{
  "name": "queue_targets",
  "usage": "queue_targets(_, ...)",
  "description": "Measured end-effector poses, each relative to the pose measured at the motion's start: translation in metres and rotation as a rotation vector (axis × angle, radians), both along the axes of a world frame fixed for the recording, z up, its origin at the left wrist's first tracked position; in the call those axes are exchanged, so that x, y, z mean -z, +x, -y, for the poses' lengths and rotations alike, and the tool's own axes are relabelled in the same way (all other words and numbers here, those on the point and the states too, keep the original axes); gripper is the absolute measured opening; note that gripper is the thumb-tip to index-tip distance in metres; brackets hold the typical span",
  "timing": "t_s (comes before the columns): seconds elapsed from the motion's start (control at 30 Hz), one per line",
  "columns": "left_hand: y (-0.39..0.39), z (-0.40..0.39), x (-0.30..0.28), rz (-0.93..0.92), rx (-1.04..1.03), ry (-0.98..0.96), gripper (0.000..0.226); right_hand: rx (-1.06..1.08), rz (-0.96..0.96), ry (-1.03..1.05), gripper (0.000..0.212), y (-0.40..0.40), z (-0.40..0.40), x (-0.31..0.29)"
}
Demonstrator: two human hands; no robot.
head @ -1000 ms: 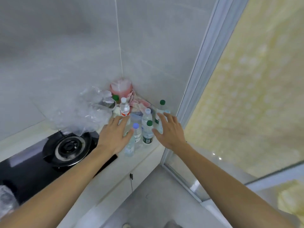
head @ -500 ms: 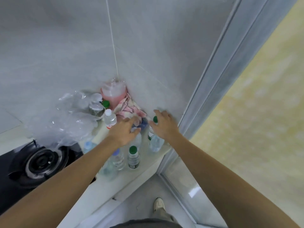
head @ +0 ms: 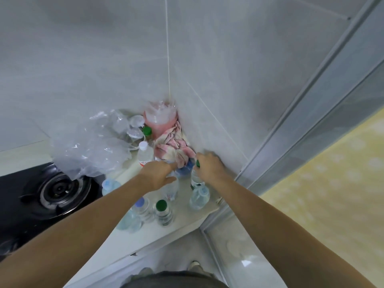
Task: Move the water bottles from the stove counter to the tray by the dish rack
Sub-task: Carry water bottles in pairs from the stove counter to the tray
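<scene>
Several small clear water bottles stand in the corner of the white stove counter (head: 182, 223). My right hand (head: 208, 168) is closed around the top of a green-capped bottle (head: 195, 179) near the right wall. My left hand (head: 158, 173) grips the top of another clear bottle (head: 172, 189) in the middle. In front stand a green-capped bottle (head: 163, 212), a blue-capped one (head: 142, 207) and a clear-capped one (head: 199, 196). A white-capped bottle with a red label (head: 144, 153) stands behind my left hand.
A pink striped cloth (head: 172, 146) and a pink jug (head: 160, 119) fill the tiled corner. Crumpled clear plastic (head: 89, 146) lies left of the bottles. A black gas burner (head: 60, 190) sits at the left. A glass door frame (head: 291, 129) runs along the right.
Both hands reached deeper into the corner and closed on bottle tops; a second ago they hovered open over the group. The view moved closer over the counter.
</scene>
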State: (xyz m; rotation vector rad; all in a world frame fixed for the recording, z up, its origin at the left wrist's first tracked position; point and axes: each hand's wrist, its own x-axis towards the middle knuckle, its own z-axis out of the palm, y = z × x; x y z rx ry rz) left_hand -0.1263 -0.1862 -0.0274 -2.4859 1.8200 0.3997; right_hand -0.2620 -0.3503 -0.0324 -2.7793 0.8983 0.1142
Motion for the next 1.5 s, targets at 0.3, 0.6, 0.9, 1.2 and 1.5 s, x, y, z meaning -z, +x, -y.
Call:
queue_targets(0.3, 0.045, -0.009, -0.077, -0.048, -0.1, -0.197, 0.027, -0.041, 0.159, -0.013, 0.018, 0.042, -0.009, -0.061)
queue_targets(0.6, 0.095, -0.075, -0.185, -0.049, -0.227, -0.476, 0.029, -0.025, 0.456, 0.116, 0.013, 0.083, -0.06, -0.181)
queue_targets(0.9, 0.117, -0.174, -0.27, -0.04, -0.369, -0.638, 0.028, -0.084, 0.7, 0.177, 0.011, 0.121, -0.146, -0.254)
queue_targets(1.2, 0.12, -0.29, -0.263, 0.116, -0.644, -0.534, 0.03, -0.405, 0.62, 0.3, 0.016, 0.193, -0.251, -0.247)
queue_targets(1.5, 0.053, -0.438, -0.251, 0.326, -1.073, -0.493, 0.038, -0.834, 0.539, 0.394, 0.015, 0.232, -0.387, -0.235)
